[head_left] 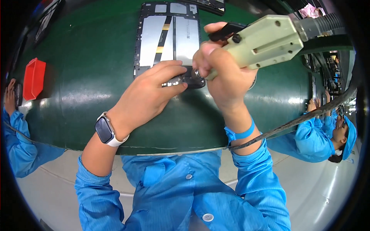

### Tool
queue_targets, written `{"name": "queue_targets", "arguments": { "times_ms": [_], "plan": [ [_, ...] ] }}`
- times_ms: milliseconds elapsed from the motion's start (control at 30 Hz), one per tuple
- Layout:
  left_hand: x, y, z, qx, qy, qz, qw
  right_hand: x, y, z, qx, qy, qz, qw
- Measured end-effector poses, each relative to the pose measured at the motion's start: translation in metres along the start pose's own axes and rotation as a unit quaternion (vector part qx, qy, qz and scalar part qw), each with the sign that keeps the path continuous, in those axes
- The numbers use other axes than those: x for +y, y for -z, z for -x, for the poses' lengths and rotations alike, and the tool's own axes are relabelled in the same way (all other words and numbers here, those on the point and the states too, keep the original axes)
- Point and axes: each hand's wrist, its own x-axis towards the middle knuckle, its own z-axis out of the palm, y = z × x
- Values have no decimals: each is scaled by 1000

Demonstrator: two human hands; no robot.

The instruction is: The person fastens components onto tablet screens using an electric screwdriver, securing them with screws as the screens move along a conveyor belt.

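An opened tablet (187, 36) lies on the green work surface with its silver inner plate facing up. A black ribbon cable with gold bands (162, 42) runs slantwise along it. My left hand (148, 90) rests over the tablet's near end, thumb and fingers holding the dark strip there. My right hand (227, 73) is closed round a pale green powered screwdriver (266, 42) with a black lever on its side. The metal tip meets or hovers just above the tablet's near right corner; contact cannot be made out. My left fingers partly hide that near end.
A red bin (34, 79) stands on the left of the green table (77, 115). A grey hose (327, 25) leaves the tool, and a dark cable (300, 123) crosses by my right wrist. Another dark device (210, 4) lies at the far edge. Co-workers sit at both sides.
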Motion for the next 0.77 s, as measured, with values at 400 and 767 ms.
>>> {"name": "queue_targets", "arguments": {
  "times_ms": [400, 767],
  "plan": [
    [1, -4, -2, 4, 5, 20, 1000, 6, 2, 11, -41, -4, 129, 991],
    [5, -5, -2, 6, 18, 28, 999, 6, 8, 11, -69, 15, 149, 986]
  ]
}}
